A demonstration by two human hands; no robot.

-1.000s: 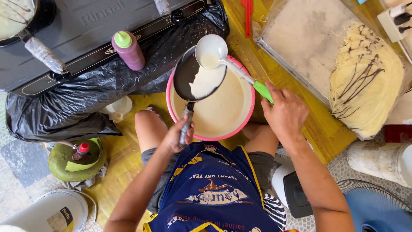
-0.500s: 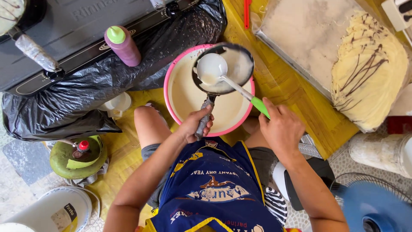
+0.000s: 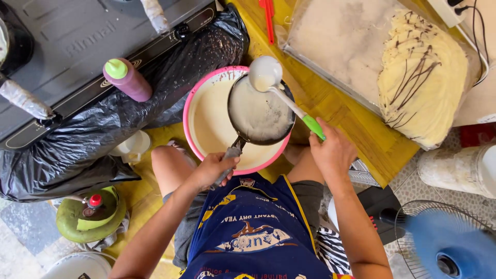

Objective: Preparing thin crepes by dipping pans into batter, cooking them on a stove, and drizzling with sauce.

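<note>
Since the earlier frame the small black frying pan (image 3: 261, 112) has levelled out over the pink batter basin (image 3: 206, 111), and the ladle (image 3: 264, 74) now sits at the pan's far rim instead of inside it.

Left hand (image 3: 213, 170) — fingers curled tight around the pan's metal handle. Right hand (image 3: 335, 153) — fingers closed on the ladle's green grip, fingertips hidden beneath.

Pan interior coated with a thin, pale, matte batter film; ladle bowl round, white, wet. Basin partly covered by the pan, its batter smooth and cream-coloured. Stack of thin crepes (image 3: 421, 77) with dark drizzle lies on the tray, right edge cut off.
</note>
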